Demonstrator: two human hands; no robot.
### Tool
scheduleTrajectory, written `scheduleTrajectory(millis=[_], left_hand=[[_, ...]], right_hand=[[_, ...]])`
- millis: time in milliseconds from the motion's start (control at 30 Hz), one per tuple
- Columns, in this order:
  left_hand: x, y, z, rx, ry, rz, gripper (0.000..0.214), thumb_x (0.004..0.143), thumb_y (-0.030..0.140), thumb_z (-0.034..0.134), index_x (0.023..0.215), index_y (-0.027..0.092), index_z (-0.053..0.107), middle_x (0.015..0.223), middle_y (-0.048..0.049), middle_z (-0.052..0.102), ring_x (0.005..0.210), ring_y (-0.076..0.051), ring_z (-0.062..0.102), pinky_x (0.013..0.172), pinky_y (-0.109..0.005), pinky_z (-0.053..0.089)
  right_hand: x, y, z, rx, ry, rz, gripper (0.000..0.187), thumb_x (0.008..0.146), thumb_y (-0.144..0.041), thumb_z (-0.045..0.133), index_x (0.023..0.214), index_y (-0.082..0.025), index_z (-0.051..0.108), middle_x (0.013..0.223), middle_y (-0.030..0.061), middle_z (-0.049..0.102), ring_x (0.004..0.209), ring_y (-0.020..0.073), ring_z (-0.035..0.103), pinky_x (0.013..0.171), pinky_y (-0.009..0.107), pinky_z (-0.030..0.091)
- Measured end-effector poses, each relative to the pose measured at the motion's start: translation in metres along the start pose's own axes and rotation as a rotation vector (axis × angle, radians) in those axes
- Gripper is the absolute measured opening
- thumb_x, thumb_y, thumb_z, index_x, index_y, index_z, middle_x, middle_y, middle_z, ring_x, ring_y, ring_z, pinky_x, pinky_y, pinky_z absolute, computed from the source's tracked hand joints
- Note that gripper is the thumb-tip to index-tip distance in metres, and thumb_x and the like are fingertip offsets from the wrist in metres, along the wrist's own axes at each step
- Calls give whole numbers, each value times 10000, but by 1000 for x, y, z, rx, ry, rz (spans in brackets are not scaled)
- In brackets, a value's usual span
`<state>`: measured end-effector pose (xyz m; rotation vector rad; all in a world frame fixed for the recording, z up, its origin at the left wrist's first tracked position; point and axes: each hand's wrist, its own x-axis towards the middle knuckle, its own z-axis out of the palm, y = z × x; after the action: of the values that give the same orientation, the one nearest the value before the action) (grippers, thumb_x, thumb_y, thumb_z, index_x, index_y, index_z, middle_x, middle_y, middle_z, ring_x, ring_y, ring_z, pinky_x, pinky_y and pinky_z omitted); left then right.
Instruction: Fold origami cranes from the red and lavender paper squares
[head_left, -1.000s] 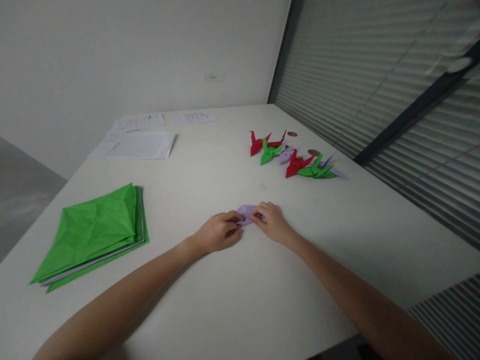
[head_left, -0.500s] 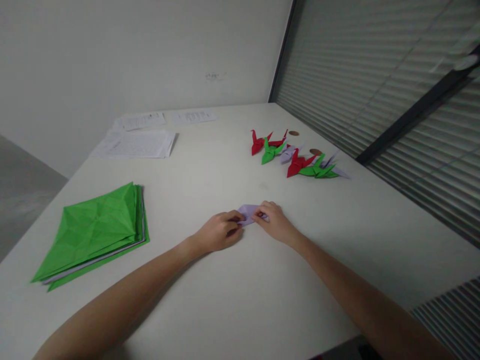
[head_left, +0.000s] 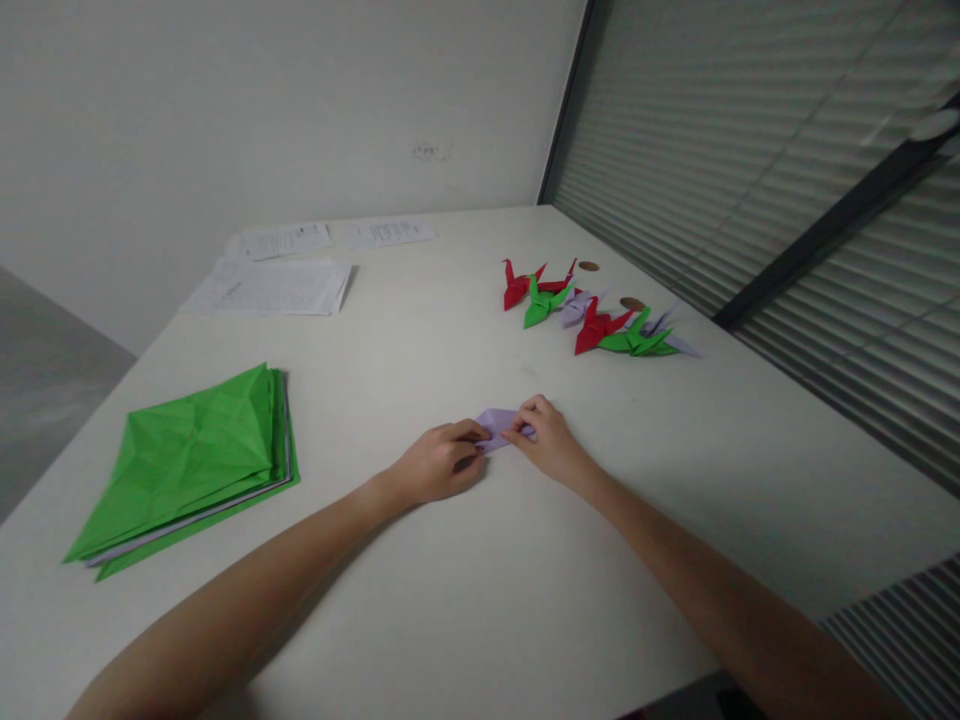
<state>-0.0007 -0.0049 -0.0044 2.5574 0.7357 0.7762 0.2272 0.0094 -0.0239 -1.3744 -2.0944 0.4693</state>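
Observation:
Between my hands, on the white table (head_left: 420,350), lies a small folded sheet of purple origami paper (head_left: 496,420). My left hand (head_left: 442,462) is closed on its left end, fingers curled. At the right end my right hand (head_left: 546,437) pinches the paper between thumb and fingers. Fingers cover both ends, so the exact folds there are hidden. Beyond my right hand stand several folded paper cranes, among them a red crane (head_left: 598,328), a green crane (head_left: 541,303) and a purple crane (head_left: 574,308).
At the left sits a stack of creased green paper (head_left: 195,435) with purple sheets in it. Printed pages (head_left: 277,287) lie at the far left. Window blinds (head_left: 750,150) run along the right side. Two round brown spots (head_left: 632,303) are near the cranes.
The fingers of my right hand have shifted slightly on the paper, its knuckles a little higher. My left hand and the purple paper stay nearly in place.

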Motion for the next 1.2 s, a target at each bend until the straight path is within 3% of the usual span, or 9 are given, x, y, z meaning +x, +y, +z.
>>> scheduleTrajectory(millis=[133,333,567,667,833,967,1200], left_hand=[[0,0,0,-5,0,-2,221,894,164,498,786,137,689,1108,-129,644,964,-185,655,881,-307,550],[1,3,-1,8,-13,-35,302,893,171,510,1173,126,614,1123,-135,627,998,-205,636,892,-335,550],[0,-1,2,50,-34,56,212,910,197,482,900,130,683,1134,-154,611,1008,-215,627,915,-361,532],[0,0,2,74,-38,56,198,905,202,492,919,131,676,1132,-151,614,1009,-218,626,914,-364,529],[1,4,1,150,-71,73,297,906,199,498,1167,105,604,1182,-157,602,1062,-242,598,943,-389,508],[4,8,0,196,-98,103,264,939,194,438,1075,110,649,1127,-150,630,998,-229,610,913,-380,504],[6,9,0,263,-128,110,266,934,187,434,1067,127,657,1166,-135,644,1007,-231,605,906,-385,486]], right_hand=[[1,-1,0,-9,-8,18,142,822,-262,703,727,-188,628,879,37,520,821,186,563,809,352,471],[2,0,2,-30,-7,23,132,820,-248,699,726,-190,627,888,38,523,832,187,564,820,363,470],[2,-1,1,-52,-4,15,143,826,-275,693,724,-197,629,883,37,531,824,189,571,817,364,470],[2,-2,1,-58,-20,34,132,822,-262,699,729,-195,634,881,36,531,827,191,571,816,360,464],[4,-1,1,-57,-25,45,124,807,-239,714,726,-191,633,865,33,537,823,188,565,797,345,457],[2,-2,1,-97,-12,18,130,831,-263,693,737,-195,634,871,38,553,824,190,555,808,358,444],[-4,-8,-1,-322,105,11,279,850,-473,653,708,-233,653,916,85,608,912,266,477,818,443,374]])
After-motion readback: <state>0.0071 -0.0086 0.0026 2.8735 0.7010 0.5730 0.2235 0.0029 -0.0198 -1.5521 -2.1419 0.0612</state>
